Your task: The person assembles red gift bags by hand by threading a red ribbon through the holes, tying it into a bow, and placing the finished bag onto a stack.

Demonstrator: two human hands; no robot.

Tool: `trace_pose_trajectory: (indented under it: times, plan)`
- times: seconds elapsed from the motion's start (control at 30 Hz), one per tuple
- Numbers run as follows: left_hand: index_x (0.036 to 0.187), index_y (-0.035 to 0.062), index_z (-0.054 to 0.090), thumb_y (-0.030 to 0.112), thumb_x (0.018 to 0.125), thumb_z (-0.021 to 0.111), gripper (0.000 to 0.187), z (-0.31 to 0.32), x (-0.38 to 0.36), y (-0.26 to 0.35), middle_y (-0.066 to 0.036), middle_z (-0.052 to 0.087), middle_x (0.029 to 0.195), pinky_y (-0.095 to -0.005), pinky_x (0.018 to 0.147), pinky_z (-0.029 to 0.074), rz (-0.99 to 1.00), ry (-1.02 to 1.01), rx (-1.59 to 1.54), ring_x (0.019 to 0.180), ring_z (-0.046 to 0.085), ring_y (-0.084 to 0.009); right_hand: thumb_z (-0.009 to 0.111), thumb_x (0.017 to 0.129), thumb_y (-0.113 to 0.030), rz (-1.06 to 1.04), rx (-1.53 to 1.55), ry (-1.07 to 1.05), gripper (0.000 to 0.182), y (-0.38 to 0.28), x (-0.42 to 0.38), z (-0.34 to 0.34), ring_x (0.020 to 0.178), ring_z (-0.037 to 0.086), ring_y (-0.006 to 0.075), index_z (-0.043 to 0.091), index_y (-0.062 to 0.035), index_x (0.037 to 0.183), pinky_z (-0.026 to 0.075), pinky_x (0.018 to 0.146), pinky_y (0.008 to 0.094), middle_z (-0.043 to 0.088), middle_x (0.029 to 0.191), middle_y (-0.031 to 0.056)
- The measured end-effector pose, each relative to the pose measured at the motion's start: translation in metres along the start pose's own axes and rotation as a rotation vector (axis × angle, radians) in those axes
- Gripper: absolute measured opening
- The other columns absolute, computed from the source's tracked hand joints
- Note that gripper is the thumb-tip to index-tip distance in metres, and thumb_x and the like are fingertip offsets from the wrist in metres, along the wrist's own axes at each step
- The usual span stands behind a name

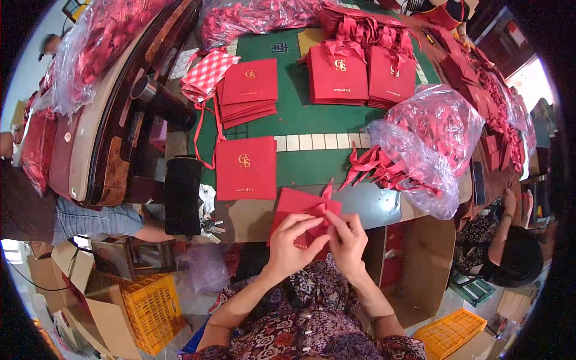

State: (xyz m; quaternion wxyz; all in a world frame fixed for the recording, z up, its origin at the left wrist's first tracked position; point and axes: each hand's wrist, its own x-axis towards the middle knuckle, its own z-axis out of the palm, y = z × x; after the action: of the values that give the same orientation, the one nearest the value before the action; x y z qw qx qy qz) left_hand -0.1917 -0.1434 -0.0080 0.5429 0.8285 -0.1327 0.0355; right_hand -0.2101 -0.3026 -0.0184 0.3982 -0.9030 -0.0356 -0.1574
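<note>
Both my hands work over a flat red paper bag (294, 201) at the table's near edge. My left hand (293, 245) has its thumb and index finger curled toward the red ribbon (320, 209) on this bag, closed on it. My right hand (349, 241) pinches the same ribbon from the other side. Fingers partly cover the loop and the gold print below. Just beyond, to the left, lies a red bag stack (246, 168) with a gold monogram. A clear plastic bag of red ribbons (420, 144) spills its loose ends to the right.
Further back on the green table (300, 126) are another red stack (251, 87) and upright bags with ribbons (339, 75). A dark tumbler (165, 103) and checked cloth (207, 75) stand left. Cardboard box (420, 264) and orange crate (153, 312) are below. Other people sit at both sides.
</note>
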Motion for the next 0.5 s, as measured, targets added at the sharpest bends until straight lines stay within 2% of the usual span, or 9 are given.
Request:
trace_pose_trajectory:
  times: [0.03, 0.1, 0.13, 0.2, 0.23, 0.3, 0.37, 0.43, 0.5]
  plan:
    - [0.111, 0.0053, 0.074, 0.013, 0.077, 0.082, 0.036, 0.004, 0.000, 0.001, -0.012, 0.070, 0.110, -0.0334, 0.082, 0.056, -0.001, -0.001, 0.000, 0.098, 0.069, -0.0249, 0.072, 0.077, 0.004, -0.023, -0.011, -0.014, 0.047, 0.003, -0.004, 0.002, 0.077, 0.062, 0.0260, 0.070, -0.0105, 0.122, 0.052, 0.066, 0.0355, 0.059, 0.092, 0.0090]
    - [0.107, 0.0039, 0.075, 0.008, 0.080, 0.078, 0.027, 0.009, -0.002, 0.001, -0.011, 0.071, 0.103, -0.0336, 0.083, 0.055, -0.209, 0.028, -0.094, 0.095, 0.070, -0.0250, 0.073, 0.076, 0.003, -0.040, -0.032, -0.009, 0.050, -0.001, -0.007, 0.005, 0.079, 0.062, 0.0263, 0.069, -0.0114, 0.124, 0.052, 0.067, 0.0361, 0.059, 0.093, 0.0085]
    - [0.112, 0.0037, 0.073, 0.005, 0.084, 0.075, 0.028, 0.011, 0.002, -0.002, -0.010, 0.072, 0.100, -0.0301, 0.077, 0.054, -0.087, 0.078, -0.062, 0.086, 0.070, -0.0198, 0.074, 0.075, 0.002, -0.047, -0.019, 0.011, 0.052, 0.001, -0.008, 0.007, 0.078, 0.061, 0.0258, 0.069, -0.0123, 0.124, 0.051, 0.067, 0.0361, 0.059, 0.092, 0.0079]
    - [0.117, 0.0063, 0.071, 0.012, 0.087, 0.076, 0.031, 0.011, 0.001, 0.005, -0.007, 0.072, 0.103, -0.0256, 0.065, 0.052, -0.357, 0.091, -0.249, 0.077, 0.067, -0.0132, 0.074, 0.074, 0.002, -0.042, -0.035, 0.028, 0.052, 0.004, -0.010, 0.006, 0.077, 0.060, 0.0254, 0.070, -0.0127, 0.124, 0.051, 0.067, 0.0357, 0.059, 0.092, 0.0077]
    - [0.119, 0.0056, 0.069, 0.015, 0.089, 0.075, 0.032, 0.014, -0.001, -0.003, -0.005, 0.073, 0.100, -0.0231, 0.060, 0.048, -0.319, 0.095, -0.265, 0.070, 0.062, -0.0075, 0.075, 0.074, 0.002, -0.039, -0.048, 0.043, 0.053, 0.005, -0.011, 0.005, 0.076, 0.059, 0.0249, 0.070, -0.0131, 0.124, 0.051, 0.066, 0.0354, 0.059, 0.091, 0.0074]
    - [0.117, 0.0024, 0.069, 0.012, 0.091, 0.070, 0.028, 0.006, -0.004, -0.002, -0.005, 0.074, 0.098, -0.0234, 0.067, 0.050, -0.448, -0.107, -0.221, 0.075, 0.063, -0.0071, 0.075, 0.073, 0.002, -0.034, -0.026, 0.058, 0.051, 0.007, -0.011, 0.004, 0.074, 0.058, 0.0240, 0.071, -0.0141, 0.122, 0.049, 0.065, 0.0348, 0.059, 0.091, 0.0069]
    - [0.116, 0.0002, 0.069, 0.013, 0.093, 0.069, 0.027, 0.007, -0.010, -0.010, -0.005, 0.074, 0.098, -0.0238, 0.068, 0.050, -0.441, -0.135, -0.175, 0.076, 0.062, -0.0066, 0.075, 0.072, 0.002, -0.058, -0.051, 0.077, 0.051, 0.009, -0.012, 0.005, 0.072, 0.057, 0.0234, 0.072, -0.0148, 0.120, 0.047, 0.064, 0.0350, 0.059, 0.090, 0.0064]
    - [0.117, -0.0004, 0.068, 0.014, 0.094, 0.068, 0.027, 0.007, -0.014, -0.017, -0.004, 0.074, 0.099, -0.0233, 0.069, 0.051, -0.339, -0.180, -0.186, 0.076, 0.062, -0.0059, 0.075, 0.072, 0.002, -0.056, -0.053, 0.074, 0.050, 0.008, -0.012, 0.005, 0.072, 0.056, 0.0230, 0.073, -0.0152, 0.119, 0.047, 0.064, 0.0353, 0.058, 0.090, 0.0059]
    - [0.117, -0.0009, 0.068, 0.012, 0.095, 0.066, 0.025, 0.005, -0.016, -0.018, -0.006, 0.075, 0.100, -0.0254, 0.072, 0.052, -0.389, -0.195, -0.190, 0.080, 0.064, -0.0080, 0.075, 0.071, 0.002, -0.055, -0.057, 0.073, 0.050, 0.006, -0.012, 0.003, 0.072, 0.056, 0.0226, 0.073, -0.0156, 0.118, 0.046, 0.063, 0.0356, 0.058, 0.089, 0.0054]
